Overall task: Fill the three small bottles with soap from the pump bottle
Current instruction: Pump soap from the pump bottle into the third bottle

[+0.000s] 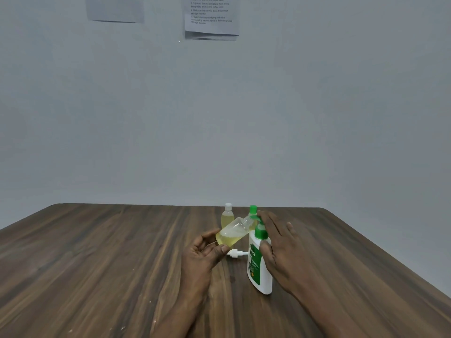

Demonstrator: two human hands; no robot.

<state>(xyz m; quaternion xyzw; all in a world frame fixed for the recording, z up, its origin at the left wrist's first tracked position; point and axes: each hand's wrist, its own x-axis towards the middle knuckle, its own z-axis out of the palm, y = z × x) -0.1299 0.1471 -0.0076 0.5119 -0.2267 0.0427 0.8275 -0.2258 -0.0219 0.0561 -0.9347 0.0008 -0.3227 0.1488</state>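
Nearest, the Dettol pump bottle [260, 272] is pressed at its head by the right hand [278, 240], fingers straight. The tilted small bottle [234, 231], half full, is pinched at its base by the left hand [205, 250]; it is judged light, slick and squeezable. A white-capped bottle [227, 217] and a green-capped bottle [253, 212] are seen behind

My left hand [205, 250] grips a tilted small bottle [234, 232], part-filled with yellow soap. My right hand [278, 242], fingers straight, lies against the pump bottle [260, 269]. A white-capped bottle [227, 217] and a green-capped bottle [253, 212] stand behind it on the tabletop [97, 264].
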